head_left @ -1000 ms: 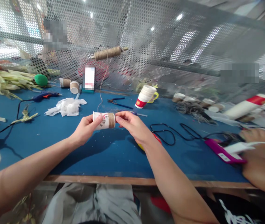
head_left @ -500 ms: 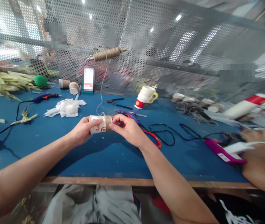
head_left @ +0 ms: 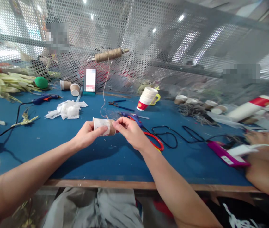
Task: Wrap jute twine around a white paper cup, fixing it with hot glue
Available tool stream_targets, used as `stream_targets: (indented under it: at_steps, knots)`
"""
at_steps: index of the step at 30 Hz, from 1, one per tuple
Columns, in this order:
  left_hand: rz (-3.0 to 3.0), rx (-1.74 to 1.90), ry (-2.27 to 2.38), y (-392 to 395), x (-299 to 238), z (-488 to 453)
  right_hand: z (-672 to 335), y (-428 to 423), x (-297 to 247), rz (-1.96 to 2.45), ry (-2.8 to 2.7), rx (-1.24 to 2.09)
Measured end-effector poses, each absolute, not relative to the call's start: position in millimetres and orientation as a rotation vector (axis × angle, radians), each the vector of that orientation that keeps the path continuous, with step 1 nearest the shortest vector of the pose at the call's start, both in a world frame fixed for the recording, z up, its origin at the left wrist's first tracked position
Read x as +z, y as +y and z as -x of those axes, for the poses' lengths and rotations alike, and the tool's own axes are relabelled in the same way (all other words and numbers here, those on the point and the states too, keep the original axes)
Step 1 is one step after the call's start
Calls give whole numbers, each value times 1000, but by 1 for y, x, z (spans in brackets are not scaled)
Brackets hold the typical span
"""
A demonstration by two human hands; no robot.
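My left hand [head_left: 87, 134] grips a small white paper cup [head_left: 100, 123] lying on its side above the blue table [head_left: 106, 158]. Brown twine is wound round the cup's right part. My right hand [head_left: 128, 131] pinches that wrapped end. A thin strand of twine [head_left: 104, 91] rises from the cup to a twine spool [head_left: 108, 54] fixed on the mesh screen. Red-handled scissors [head_left: 154, 141] lie just right of my right hand.
A stack of paper cups [head_left: 147, 98], pliers [head_left: 117, 103], a blue glue gun [head_left: 44, 98], white scraps [head_left: 66, 109] and pale leaves [head_left: 3, 84] lie on the table. Another person's arm [head_left: 264, 164] rests at the right by a purple tool [head_left: 226, 155]. A black cable [head_left: 179, 136] loops there.
The cup has turned in my hands and sunk slightly. My left fingers now cover its printed side. My right hand has shifted left and uncovered the scissors.
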State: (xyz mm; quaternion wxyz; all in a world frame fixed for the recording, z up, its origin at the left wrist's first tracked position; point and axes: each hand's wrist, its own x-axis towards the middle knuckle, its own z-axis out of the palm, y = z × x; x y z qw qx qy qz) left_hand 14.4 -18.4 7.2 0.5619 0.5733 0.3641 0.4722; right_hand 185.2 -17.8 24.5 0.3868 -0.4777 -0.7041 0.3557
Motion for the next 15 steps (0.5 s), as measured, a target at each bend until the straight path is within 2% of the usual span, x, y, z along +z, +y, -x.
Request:
stream_targets:
  at_steps: [6, 11, 15]
  knots:
    - [-1322, 1019, 910, -18, 9, -15, -190, -15, 24, 1234, -1853, 978]
    - [-1402, 986, 877, -18, 6, -16, -193, -13, 28, 1258, -1785, 882]
    - [-1451, 898, 810, -23, 10, -16, -185, -18, 30, 1165, -1818, 1035]
